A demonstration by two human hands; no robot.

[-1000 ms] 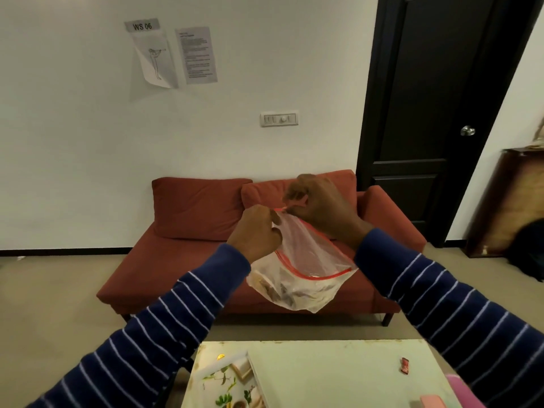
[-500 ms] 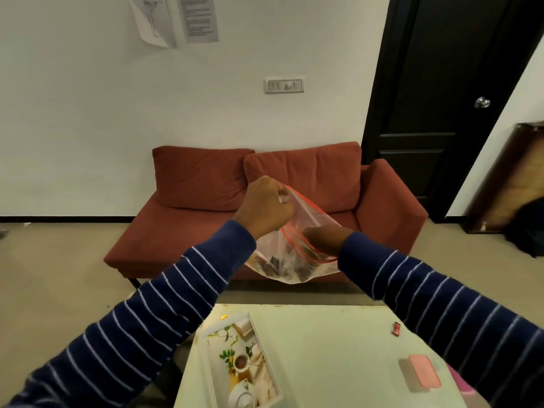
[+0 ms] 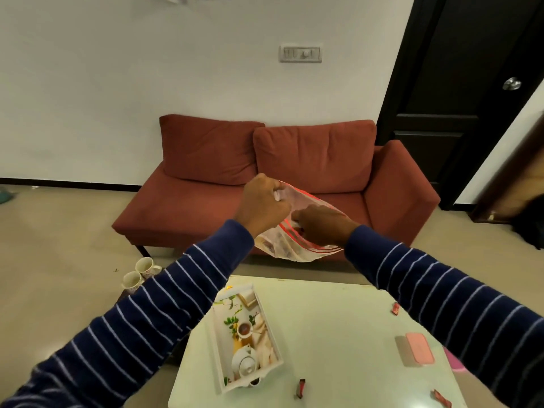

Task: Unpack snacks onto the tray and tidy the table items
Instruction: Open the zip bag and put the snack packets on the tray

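We count one bag (image 3: 297, 245), one tray (image 3: 219, 348), three red packets (image 3: 301, 388) (image 3: 395, 307) (image 3: 441, 398), two mugs (image 3: 144, 267) (image 3: 131, 281), one pink case (image 3: 419, 348), one sofa (image 3: 294, 160).

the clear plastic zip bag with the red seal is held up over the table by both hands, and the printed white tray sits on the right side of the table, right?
Not quite. The head view shows the printed white tray on the table's left side, not the right. The rest holds: the left hand and right hand hold the clear plastic zip bag with the red seal above the pale table.

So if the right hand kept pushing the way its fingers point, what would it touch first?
Probably the snacks at the bottom of the clear zip bag, since the right hand is already reaching into its mouth; depth inside is hard to judge.
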